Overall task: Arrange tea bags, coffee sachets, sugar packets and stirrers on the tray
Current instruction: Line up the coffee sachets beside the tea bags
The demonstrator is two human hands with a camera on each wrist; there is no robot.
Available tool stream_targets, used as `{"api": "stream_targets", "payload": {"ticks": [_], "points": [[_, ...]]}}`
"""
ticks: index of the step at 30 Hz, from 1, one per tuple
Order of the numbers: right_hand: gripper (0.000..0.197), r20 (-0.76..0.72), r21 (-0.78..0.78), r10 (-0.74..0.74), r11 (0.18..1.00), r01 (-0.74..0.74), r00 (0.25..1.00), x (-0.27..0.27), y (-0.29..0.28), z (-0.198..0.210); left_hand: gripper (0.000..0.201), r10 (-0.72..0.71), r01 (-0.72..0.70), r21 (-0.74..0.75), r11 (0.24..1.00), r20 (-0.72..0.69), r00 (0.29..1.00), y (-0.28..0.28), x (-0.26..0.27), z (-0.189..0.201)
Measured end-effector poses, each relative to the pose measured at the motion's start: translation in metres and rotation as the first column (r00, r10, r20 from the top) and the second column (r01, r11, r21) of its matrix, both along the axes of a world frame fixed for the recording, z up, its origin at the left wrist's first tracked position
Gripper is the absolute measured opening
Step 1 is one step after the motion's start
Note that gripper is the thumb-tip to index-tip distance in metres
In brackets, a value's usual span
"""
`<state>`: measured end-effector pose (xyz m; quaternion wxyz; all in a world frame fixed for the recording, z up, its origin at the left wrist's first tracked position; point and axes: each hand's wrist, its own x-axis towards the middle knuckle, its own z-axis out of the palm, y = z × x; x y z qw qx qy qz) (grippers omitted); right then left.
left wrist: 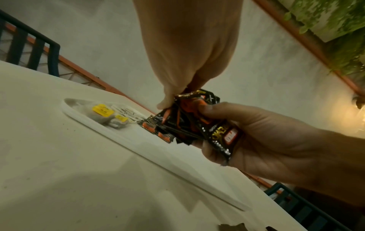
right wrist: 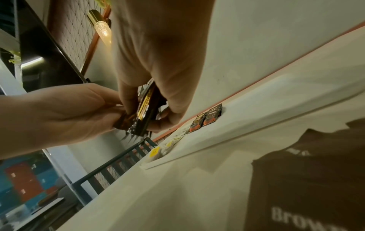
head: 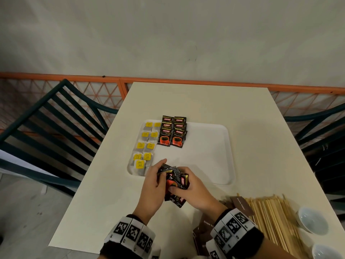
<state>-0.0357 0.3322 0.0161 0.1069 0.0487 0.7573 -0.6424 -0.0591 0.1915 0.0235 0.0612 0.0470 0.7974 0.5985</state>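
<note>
A white tray (head: 209, 157) lies mid-table. Yellow-tagged tea bags (head: 145, 144) fill its left side in two columns, and black coffee sachets (head: 172, 130) lie in two overlapping columns at its far edge. Just in front of the tray both hands hold a bunch of black coffee sachets (head: 175, 179). My left hand (head: 154, 181) pinches the bunch's top (left wrist: 189, 96); my right hand (head: 188, 189) grips it from the right (left wrist: 223, 137). Wooden stirrers (head: 274, 219) and brown sugar packets (head: 205, 234) lie at the near right.
Two small white bowls (head: 311, 219) sit at the table's near right corner. Dark slatted chairs (head: 46, 124) stand on both sides of the table, and an orange mesh railing (head: 104, 90) runs behind it. The tray's right half is bare.
</note>
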Motion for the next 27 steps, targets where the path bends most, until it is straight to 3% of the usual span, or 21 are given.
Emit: {"api": "stream_targets", "payload": {"ticks": [6,12,13,15,18,22,24,27], "points": [[0.042,0.032,-0.057,0.007,0.998,-0.005,0.999,-0.004,0.004,0.006,0.037,0.013,-0.012,0.023,1.000,-0.027,1.000,-0.006,-0.002,0.008],[0.041,0.092,-0.209,0.106,0.974,-0.085,0.990,-0.012,0.005,0.024,0.022,-0.078,0.028,0.299,0.954,0.156,0.985,-0.023,-0.015,0.034],[0.043,0.104,-0.235,0.134,0.966,-0.106,0.986,-0.015,0.004,0.028,0.030,-0.095,0.017,0.344,0.939,0.210,0.973,-0.026,-0.017,0.039],[0.046,0.132,-0.267,0.214,0.948,-0.173,0.968,-0.020,0.001,0.038,0.057,-0.139,-0.064,0.460,0.886,0.393,0.909,-0.033,-0.023,0.046],[0.045,0.167,-0.240,0.351,0.921,-0.308,0.921,-0.027,-0.004,0.055,0.069,-0.311,-0.187,0.572,0.798,0.658,0.686,-0.043,-0.030,0.055],[0.046,0.205,-0.062,0.451,0.891,-0.449,0.869,-0.039,-0.007,0.077,0.074,-0.597,0.075,0.652,0.754,0.635,0.490,-0.056,-0.030,0.061],[0.044,0.198,0.012,0.475,0.873,-0.487,0.857,-0.044,-0.008,0.084,0.066,-0.655,0.162,0.673,0.721,0.587,0.476,-0.060,-0.032,0.062],[0.051,0.158,0.091,0.426,0.892,-0.442,0.891,-0.050,-0.014,0.089,0.043,-0.591,0.092,0.671,0.736,0.570,0.570,-0.060,-0.035,0.060]]}}
